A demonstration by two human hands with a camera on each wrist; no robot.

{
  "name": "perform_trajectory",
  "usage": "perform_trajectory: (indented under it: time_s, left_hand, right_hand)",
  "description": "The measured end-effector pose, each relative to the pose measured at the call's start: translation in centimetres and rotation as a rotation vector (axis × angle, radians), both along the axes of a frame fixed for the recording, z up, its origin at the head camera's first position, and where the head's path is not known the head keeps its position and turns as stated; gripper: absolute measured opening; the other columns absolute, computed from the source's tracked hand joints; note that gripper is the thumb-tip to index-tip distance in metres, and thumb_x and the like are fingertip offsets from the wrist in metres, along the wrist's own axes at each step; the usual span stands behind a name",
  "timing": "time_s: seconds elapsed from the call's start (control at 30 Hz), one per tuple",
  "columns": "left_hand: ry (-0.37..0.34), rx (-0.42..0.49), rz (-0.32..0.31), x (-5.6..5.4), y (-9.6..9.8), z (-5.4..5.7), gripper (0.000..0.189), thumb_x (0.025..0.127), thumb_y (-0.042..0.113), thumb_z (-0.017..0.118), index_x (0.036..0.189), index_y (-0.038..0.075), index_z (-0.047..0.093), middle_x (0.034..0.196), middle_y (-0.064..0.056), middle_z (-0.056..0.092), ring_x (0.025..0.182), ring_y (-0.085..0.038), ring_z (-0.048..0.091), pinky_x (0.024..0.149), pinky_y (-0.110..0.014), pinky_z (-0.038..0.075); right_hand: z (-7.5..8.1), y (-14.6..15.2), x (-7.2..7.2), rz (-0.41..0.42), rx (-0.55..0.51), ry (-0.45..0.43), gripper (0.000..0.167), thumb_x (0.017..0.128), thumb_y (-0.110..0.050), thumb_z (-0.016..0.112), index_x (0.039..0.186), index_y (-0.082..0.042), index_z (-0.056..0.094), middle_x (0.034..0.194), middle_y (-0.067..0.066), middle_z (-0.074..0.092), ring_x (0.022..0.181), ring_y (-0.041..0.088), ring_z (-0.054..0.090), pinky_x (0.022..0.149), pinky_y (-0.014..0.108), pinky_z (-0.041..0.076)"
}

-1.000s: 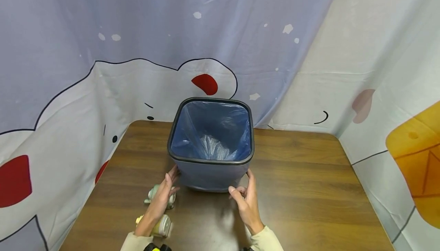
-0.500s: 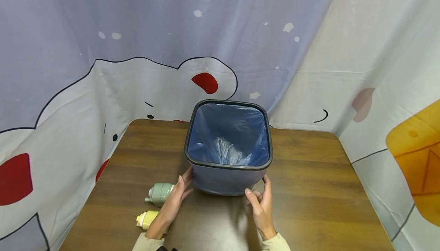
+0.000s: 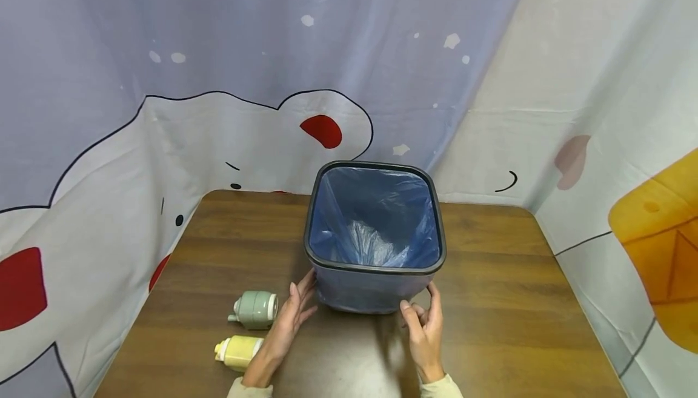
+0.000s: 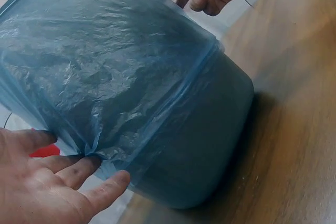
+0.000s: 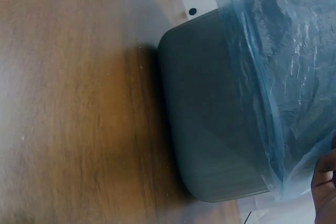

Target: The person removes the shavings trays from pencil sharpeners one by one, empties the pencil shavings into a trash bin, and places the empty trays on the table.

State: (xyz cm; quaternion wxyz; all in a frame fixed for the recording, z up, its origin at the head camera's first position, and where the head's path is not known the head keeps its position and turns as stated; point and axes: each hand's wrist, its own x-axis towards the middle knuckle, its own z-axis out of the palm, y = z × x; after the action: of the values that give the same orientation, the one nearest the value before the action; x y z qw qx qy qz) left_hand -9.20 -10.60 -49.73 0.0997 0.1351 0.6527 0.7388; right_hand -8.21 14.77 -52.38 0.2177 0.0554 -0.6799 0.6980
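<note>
A rounded-square grey plastic bin (image 5: 205, 108) is set near the middle of the wooden tabletop (image 3: 501, 301); it is judged light and stiff, best taken by its dark rim (image 3: 376, 269), the translucent blue plastic liner (image 3: 376, 216) being slippery. Only liner is seen inside. At 7 o'clock, it is touched by the left hand (image 3: 289, 319), fingers spread; at 5, whether liner is pinched by the right hand (image 3: 425, 331) cannot be told. Towards 8, 2 bottles, green (image 3: 255, 310) and yellow (image 3: 239, 352), are laid sideways.

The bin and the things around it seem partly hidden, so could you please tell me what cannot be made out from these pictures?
Floor of the bin: head view, covered by the blue liner.
Bin's far outer wall: head view, hidden behind its own rim.
Right end of the yellow container: head view, behind the left hand.
Rest of the right hand: right wrist view, cut off by the right edge.
</note>
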Motion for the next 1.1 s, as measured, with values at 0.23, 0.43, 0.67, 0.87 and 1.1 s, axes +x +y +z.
perform_trajectory:
  time_s: [0.23, 0.43, 0.67, 0.87, 1.1]
  left_hand:
    - [-0.030, 0.049, 0.004, 0.0, 0.0, -0.3, 0.061, 0.098, 0.039, -0.002, 0.146, 0.004, 0.013, 0.151, -0.017, 0.011, 0.137, -0.035, 0.013, 0.103, -0.059, 0.018]
    - [-0.018, 0.072, 0.037, 0.3, 0.3, -0.7, 0.058, 0.099, 0.034, -0.002, 0.146, 0.005, 0.014, 0.151, -0.018, 0.011, 0.136, -0.036, 0.013, 0.102, -0.060, 0.018]
    - [0.051, 0.095, 0.074, 0.3, 0.8, -1.2, 0.060, 0.099, 0.034, -0.001, 0.145, -0.001, 0.013, 0.149, -0.024, 0.011, 0.135, -0.040, 0.012, 0.099, -0.062, 0.021]
    - [0.111, 0.020, 0.147, 1.1, 0.8, -0.8, 0.055, 0.100, 0.028, 0.002, 0.145, 0.000, 0.017, 0.149, -0.023, 0.017, 0.134, -0.040, 0.017, 0.097, -0.060, 0.028]
    - [0.157, -0.484, 0.412, 3.4, 0.0, 0.7, 0.043, 0.099, 0.031, 0.034, 0.140, 0.018, 0.036, 0.146, -0.007, 0.031, 0.132, -0.030, 0.029, 0.099, -0.053, 0.030]
  right_hand:
    - [0.1, -0.4, 0.1, -0.037, -0.031, -0.004, 0.056, 0.085, 0.005, 0.052, 0.136, 0.000, 0.032, 0.052, -0.002, 0.055, 0.045, 0.011, 0.052, 0.045, 0.029, 0.042]
    - [-0.6, -0.8, 0.4, -0.056, -0.034, -0.018, 0.061, 0.084, 0.008, 0.052, 0.139, 0.000, 0.027, 0.054, 0.002, 0.056, 0.050, 0.010, 0.055, 0.050, 0.025, 0.045]
    - [-1.0, -1.1, 0.4, -0.075, -0.020, -0.017, 0.064, 0.084, 0.007, 0.054, 0.141, -0.003, 0.027, 0.062, 0.006, 0.060, 0.057, 0.013, 0.058, 0.051, 0.029, 0.043]
    - [-1.5, -1.4, 0.7, -0.101, -0.042, 0.040, 0.069, 0.082, 0.012, 0.053, 0.142, -0.003, 0.024, 0.108, 0.014, 0.056, 0.075, 0.014, 0.060, 0.060, 0.019, 0.046]
    - [-2.4, -2.3, 1.9, -0.134, -0.058, 0.212, 0.068, 0.078, 0.021, 0.048, 0.139, 0.009, 0.021, 0.119, 0.025, 0.043, 0.083, 0.018, 0.059, 0.061, 0.017, 0.046]
